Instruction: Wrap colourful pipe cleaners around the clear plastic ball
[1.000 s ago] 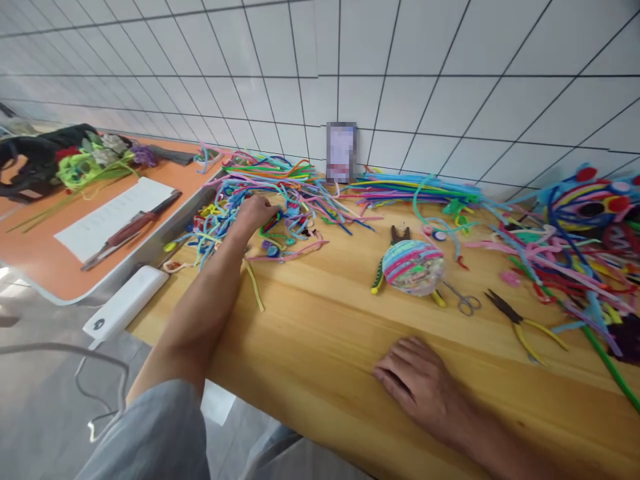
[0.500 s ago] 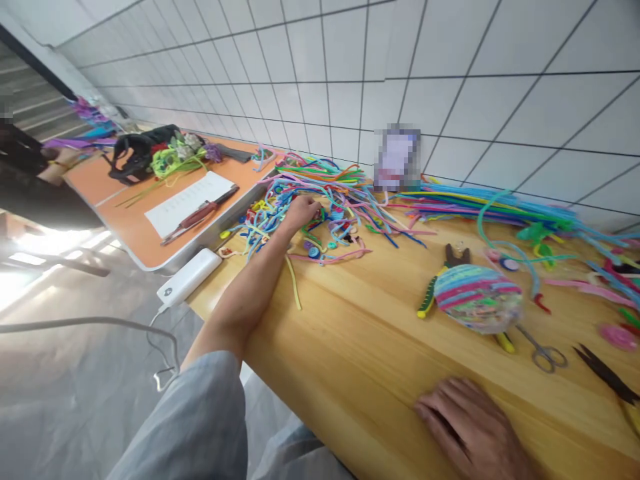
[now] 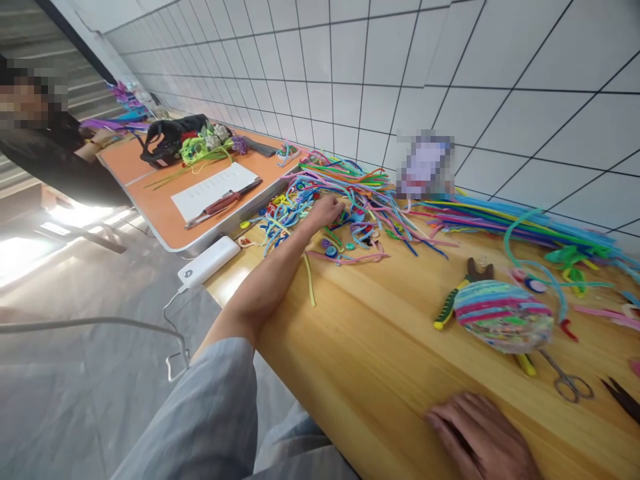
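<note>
My left hand (image 3: 326, 212) reaches into a tangled pile of short coloured pipe cleaners (image 3: 280, 223) at the table's far left. Its fingers are bent together, and whatever lies between the fingertips is hidden. Small blue and green buttons or coils (image 3: 331, 251) lie just beside it. My right hand (image 3: 483, 433) rests on the near part of the wooden table (image 3: 370, 353), loosely bent, a gap between thumb and fingers, nothing seen in it. Beyond it sits a striped oval piece (image 3: 503, 313) in blue and pink, lying over green-and-yellow pliers (image 3: 445, 307). Small scissors (image 3: 573, 387) lie beside it.
Long pipe cleaners (image 3: 530, 223) run along the tiled wall, near a propped phone (image 3: 424, 165). A white power bank (image 3: 209, 262) with a cable sits at the left edge. An orange table (image 3: 165, 213) bears paper (image 3: 215, 190) and a black bag (image 3: 170, 140). A person (image 3: 55, 153) is beyond.
The view has shifted left, so things appear further right. My left hand stays in the pile, and my right hand still rests on the table.
</note>
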Tool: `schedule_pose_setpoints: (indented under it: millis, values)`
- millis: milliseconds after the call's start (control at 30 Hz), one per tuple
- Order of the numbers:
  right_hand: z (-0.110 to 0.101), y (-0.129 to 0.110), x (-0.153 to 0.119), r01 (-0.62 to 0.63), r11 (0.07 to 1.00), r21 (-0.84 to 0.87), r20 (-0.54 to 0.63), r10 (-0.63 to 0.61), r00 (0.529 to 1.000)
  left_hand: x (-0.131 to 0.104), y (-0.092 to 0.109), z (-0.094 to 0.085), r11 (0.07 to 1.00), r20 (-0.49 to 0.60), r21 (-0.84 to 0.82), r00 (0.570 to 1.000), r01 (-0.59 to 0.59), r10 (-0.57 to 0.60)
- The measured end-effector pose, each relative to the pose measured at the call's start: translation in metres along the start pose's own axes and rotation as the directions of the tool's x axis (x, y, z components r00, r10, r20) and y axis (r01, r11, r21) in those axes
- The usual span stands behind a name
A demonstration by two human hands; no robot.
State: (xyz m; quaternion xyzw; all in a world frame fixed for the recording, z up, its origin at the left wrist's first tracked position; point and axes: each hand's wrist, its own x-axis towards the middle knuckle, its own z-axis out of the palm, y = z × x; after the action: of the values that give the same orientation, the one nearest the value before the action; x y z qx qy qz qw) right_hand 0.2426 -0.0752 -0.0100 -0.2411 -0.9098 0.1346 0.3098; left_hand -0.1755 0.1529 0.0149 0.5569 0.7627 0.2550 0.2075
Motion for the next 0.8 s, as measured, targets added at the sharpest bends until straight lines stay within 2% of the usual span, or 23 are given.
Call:
schedule_pose_setpoints:
  millis: [67,133,267,300,367,433,500,600,700,800]
  values:
    - [0.001,0.001,-0.001,0.002,1.000,0.007,-0.005,-0.002,1.000,-0.003,0.005,-0.005,1.000,-0.016,0.003,1.000,-0.016,0.016]
    - [0.001,0.003,-0.002,0.003,1.000,0.020,-0.005,-0.003,1.000,-0.004,0.009,-0.018,0.999,-0.058,0.022,0.998,-0.028,0.029]
    - [0.001,0.004,-0.002,-0.002,0.999,0.038,0.003,0.002,1.000,-0.004,0.004,-0.068,0.996,-0.258,0.085,0.966,-0.001,0.023]
    - [0.001,0.003,-0.002,-0.002,0.999,0.036,0.001,0.002,1.000,-0.003,-0.002,-0.083,0.993,-0.335,0.107,0.942,0.041,-0.003]
    - [0.001,0.002,-0.001,0.005,1.000,0.028,-0.008,-0.005,1.000,-0.003,-0.018,-0.109,0.960,-0.477,0.189,0.874,0.204,-0.092]
    - [0.001,0.001,0.000,0.012,1.000,0.016,-0.017,-0.012,1.000,-0.004,-0.037,-0.126,0.910,-0.449,0.249,0.872,0.332,-0.195]
    - [0.001,0.000,0.001,0.015,1.000,0.010,-0.020,-0.014,1.000,-0.007,-0.054,-0.132,0.880,-0.393,0.272,0.880,0.390,-0.268]
    - [0.002,0.000,0.000,0.021,1.000,0.011,-0.025,-0.020,0.999,-0.013,-0.073,-0.127,0.873,-0.361,0.251,0.877,0.417,-0.315]
    - [0.002,0.000,-0.001,0.012,1.000,0.012,-0.029,-0.011,1.000,-0.018,-0.083,-0.121,0.892,-0.346,0.209,0.883,0.402,-0.317]
    - [0.003,0.000,-0.002,-0.001,1.000,0.011,-0.031,0.001,1.000,-0.020,-0.085,-0.122,0.923,-0.363,0.152,0.888,0.354,-0.281]
